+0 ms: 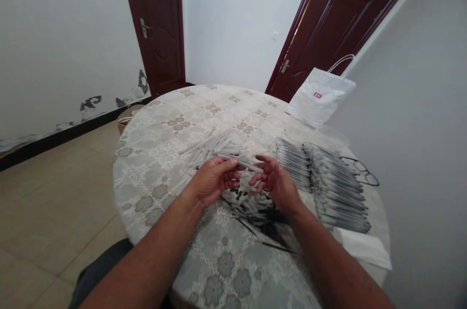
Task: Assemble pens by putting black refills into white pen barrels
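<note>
My left hand (216,178) pinches a slim whitish pen barrel (248,165) between thumb and fingers, above the middle of the table. My right hand (274,178) is beside the barrel's right end, its fingers apart; whether a fingertip touches it is unclear. Behind my left hand lies a loose pile of whitish pen barrels (211,146). Below both hands are small black pieces (239,194) and a heap of thin black sticks (272,231), partly hidden by my right hand. Pens with dark ends (337,187) lie in neat rows to the right.
A round table (175,148) with a flower-patterned cover fills the middle. At its back right stands a white bag (321,97). Eyeglasses (367,172) and a folded white sheet (365,248) lie near the right edge. A wall (423,129) rises close on the right.
</note>
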### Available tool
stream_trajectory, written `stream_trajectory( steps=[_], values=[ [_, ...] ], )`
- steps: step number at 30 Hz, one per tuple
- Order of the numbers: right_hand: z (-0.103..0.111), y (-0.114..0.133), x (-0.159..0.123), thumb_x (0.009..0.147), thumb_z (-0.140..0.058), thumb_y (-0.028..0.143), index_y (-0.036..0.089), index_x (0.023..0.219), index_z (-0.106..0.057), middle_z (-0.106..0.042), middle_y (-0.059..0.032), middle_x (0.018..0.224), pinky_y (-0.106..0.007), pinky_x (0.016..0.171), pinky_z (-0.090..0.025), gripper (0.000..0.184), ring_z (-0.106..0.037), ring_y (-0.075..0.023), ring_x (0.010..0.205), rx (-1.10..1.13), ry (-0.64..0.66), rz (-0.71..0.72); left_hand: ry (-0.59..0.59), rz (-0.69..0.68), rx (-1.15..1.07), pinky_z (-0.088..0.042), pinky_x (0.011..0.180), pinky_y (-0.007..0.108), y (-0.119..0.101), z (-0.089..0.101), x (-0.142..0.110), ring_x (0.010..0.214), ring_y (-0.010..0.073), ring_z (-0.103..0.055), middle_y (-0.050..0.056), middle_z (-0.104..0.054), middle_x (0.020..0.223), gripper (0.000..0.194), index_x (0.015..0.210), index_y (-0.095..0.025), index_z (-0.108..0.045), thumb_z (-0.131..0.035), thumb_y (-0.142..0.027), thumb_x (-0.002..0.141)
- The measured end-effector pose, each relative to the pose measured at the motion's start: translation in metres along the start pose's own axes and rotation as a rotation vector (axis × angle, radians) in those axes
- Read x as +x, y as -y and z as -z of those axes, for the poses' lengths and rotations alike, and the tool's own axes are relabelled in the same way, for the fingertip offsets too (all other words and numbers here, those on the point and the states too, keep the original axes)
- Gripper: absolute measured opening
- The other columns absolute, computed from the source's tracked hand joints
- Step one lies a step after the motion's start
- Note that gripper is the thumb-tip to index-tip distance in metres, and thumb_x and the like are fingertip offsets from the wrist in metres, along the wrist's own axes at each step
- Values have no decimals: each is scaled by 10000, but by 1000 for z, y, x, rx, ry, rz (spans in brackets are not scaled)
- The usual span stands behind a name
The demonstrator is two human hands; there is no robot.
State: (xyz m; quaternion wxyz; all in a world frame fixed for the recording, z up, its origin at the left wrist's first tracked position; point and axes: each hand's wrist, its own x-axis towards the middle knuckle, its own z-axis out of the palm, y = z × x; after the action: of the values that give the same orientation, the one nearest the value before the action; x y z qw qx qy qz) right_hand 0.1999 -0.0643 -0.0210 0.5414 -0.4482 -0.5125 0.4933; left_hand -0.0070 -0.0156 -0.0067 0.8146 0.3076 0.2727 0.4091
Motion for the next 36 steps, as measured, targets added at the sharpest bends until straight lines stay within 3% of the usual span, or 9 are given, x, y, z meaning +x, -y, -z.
stream_trajectory(
  steps=[4, 6, 9, 13, 21, 25, 29, 32, 36],
  values=[
    [39, 17, 6, 898, -609, 443, 193, 1006, -676, -703, -36, 817, -274, 622, -499, 280, -658, -170, 695, -625, -102, 55, -159, -60, -238, -555, 506, 223, -11, 3, 3, 564, 111, -659, 58, -738, 803, 69, 873, -122, -669, -682, -190, 867],
    [54, 24, 6, 897, -606, 349, 193, 970, -710, -717, -38, 832, -295, 716, -495, 202, -662, -177, 753, -922, -14, 76, -212, -75, -298, -547, 486, 216, -14, 4, 4, 555, 108, -656, 57, -734, 795, 81, 877, -116, -666, -639, -189, 899],
    [66, 31, 2, 883, -594, 257, 200, 978, -732, -734, -47, 916, -291, 770, -474, 177, -662, -181, 831, -1155, 198, 47, -251, -95, -306, -545, 476, 216, -14, 4, 7, 580, 125, -676, 74, -737, 805, 98, 890, -110, -664, -608, -186, 916],
    [70, 38, -5, 832, -618, 186, 217, 915, -730, -731, -22, 867, -253, 698, -446, 142, -641, -164, 770, -1249, 376, -102, -267, -129, -276, -555, 488, 223, -11, 5, 9, 625, 141, -696, 84, -743, 828, 111, 896, -111, -660, -591, -193, 924],
    [63, 29, -6, 789, -666, 184, 216, 856, -719, -718, -27, 812, -245, 636, -388, 91, -622, -164, 718, -1382, 400, -160, -293, -180, -186, -557, 497, 219, -8, 2, 6, 658, 146, -705, 69, -745, 838, 40, 893, -117, -660, -652, -143, 863],
    [54, 23, -4, 850, -653, 230, 210, 924, -715, -708, -41, 874, -246, 698, -402, 99, -629, -168, 789, -1394, 381, -77, -301, -189, -176, -556, 495, 215, -8, 2, 7, 663, 146, -705, 67, -743, 835, 45, 883, -117, -656, -669, -142, 849],
    [27, 14, -4, 963, -548, 247, 210, 1049, -696, -676, -62, 1014, -252, 812, -423, 175, -626, -171, 920, -1372, 319, 100, -299, -200, -174, -555, 494, 216, -9, 3, 7, 662, 147, -703, 68, -744, 836, 57, 882, -122, -652, -681, -149, 841],
    [5, 5, -4, 1003, -497, 257, 236, 1123, -681, -654, -57, 1088, -242, 835, -430, 221, -621, -165, 971, -1322, 364, 193, -290, -209, -179, -553, 495, 213, -9, 3, 7, 662, 146, -701, 70, -743, 835, 59, 874, -123, -649, -685, -154, 839],
    [-7, -1, -5, 1005, -497, 269, 248, 1089, -701, -653, -48, 1040, -246, 835, -432, 221, -624, -172, 968, -1375, 462, 168, -282, -213, -186, -558, 499, 219, -9, 3, 5, 663, 148, -701, 71, -744, 846, 77, 870, -124, -644, -699, -156, 827]
  ],
)
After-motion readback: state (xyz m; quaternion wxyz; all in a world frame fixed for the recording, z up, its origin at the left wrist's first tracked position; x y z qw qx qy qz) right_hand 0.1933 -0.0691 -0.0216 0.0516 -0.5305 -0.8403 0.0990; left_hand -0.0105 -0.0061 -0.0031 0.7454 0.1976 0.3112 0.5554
